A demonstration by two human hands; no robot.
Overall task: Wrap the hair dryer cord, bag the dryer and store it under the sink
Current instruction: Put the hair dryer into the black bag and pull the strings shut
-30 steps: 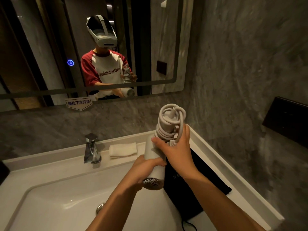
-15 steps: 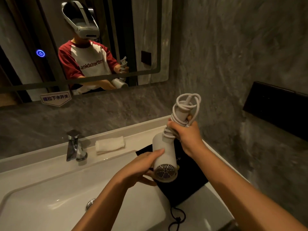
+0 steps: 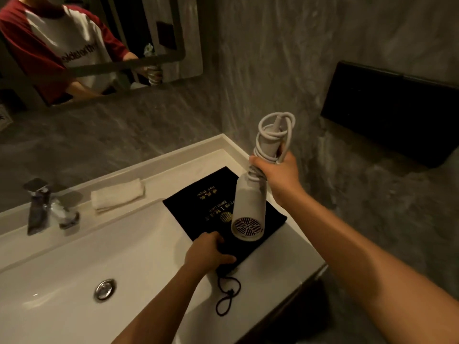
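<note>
The right hand [image 3: 278,175] is gripping the rigid, light-looking hair dryer [image 3: 250,209] by its cord-wrapped handle above the bag [image 3: 198,207], whose limp mouth the left hand [image 3: 206,252] is pinching.

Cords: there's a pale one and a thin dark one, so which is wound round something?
The white cord, coiled around the hair dryer handle in the right hand. The black drawstring just lies in a loose loop on the sink rim.

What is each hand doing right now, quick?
Left hand: closed on the near end of the flat black cloth drawstring bag on the sink counter.
Right hand: closed around the white hair dryer at its cord-wrapped handle.
</note>
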